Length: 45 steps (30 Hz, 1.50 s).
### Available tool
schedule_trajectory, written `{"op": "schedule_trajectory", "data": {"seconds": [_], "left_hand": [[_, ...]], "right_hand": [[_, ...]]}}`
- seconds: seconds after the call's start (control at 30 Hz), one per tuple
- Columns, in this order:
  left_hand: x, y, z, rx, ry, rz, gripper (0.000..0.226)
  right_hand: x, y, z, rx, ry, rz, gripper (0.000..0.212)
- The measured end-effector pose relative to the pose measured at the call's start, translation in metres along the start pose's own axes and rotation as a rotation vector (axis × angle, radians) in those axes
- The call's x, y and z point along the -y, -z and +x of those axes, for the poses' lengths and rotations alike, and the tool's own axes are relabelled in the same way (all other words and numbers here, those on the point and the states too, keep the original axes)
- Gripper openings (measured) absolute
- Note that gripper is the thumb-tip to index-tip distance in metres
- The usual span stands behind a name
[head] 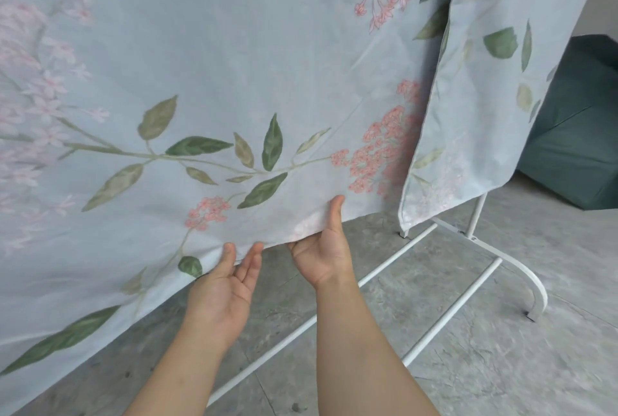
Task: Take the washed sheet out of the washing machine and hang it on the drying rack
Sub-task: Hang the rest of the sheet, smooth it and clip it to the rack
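The sheet (234,64) is pale blue with pink flowers and green leaves. It hangs draped over the white drying rack (481,248), whose top is hidden by the cloth; a second layer of the sheet hangs behind at the right. My right hand (322,255) grips the sheet's bottom hem, thumb in front and fingers behind the cloth. My left hand (224,285) is just left of it, palm up, fingers apart, with its fingertips touching the hem from below.
The rack's white base bars and curved foot (535,295) rest on the grey marbled floor (468,365). A dark green soft seat or cushion (578,134) stands at the far right behind the sheet.
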<state>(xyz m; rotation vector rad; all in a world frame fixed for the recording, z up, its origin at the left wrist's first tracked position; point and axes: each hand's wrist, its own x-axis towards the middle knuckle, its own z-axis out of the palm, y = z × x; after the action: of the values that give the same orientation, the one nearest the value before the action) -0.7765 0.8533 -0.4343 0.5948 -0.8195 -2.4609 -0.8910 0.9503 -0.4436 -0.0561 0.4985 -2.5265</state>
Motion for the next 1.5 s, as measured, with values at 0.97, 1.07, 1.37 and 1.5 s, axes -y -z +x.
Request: {"op": "schedule_trajectory", "data": {"seconds": [0.97, 1.07, 1.37, 1.5], "left_hand": [[0.034, -0.031, 0.008, 0.03, 0.067, -0.037, 0.031], [0.039, -0.038, 0.012, -0.031, 0.044, -0.051, 0.023], [0.087, -0.095, 0.004, 0.084, 0.213, 0.203, 0.011], [0.092, -0.098, 0.015, 0.008, 0.116, 0.226, 0.009]], "right_hand": [[0.049, 0.032, -0.004, -0.059, 0.163, 0.207, 0.045], [0.068, 0.033, 0.002, -0.004, 0.185, 0.324, 0.042], [0.072, 0.046, -0.003, -0.09, 0.084, 0.257, 0.014], [0.087, 0.065, -0.009, 0.156, 0.253, 0.346, 0.038]]}}
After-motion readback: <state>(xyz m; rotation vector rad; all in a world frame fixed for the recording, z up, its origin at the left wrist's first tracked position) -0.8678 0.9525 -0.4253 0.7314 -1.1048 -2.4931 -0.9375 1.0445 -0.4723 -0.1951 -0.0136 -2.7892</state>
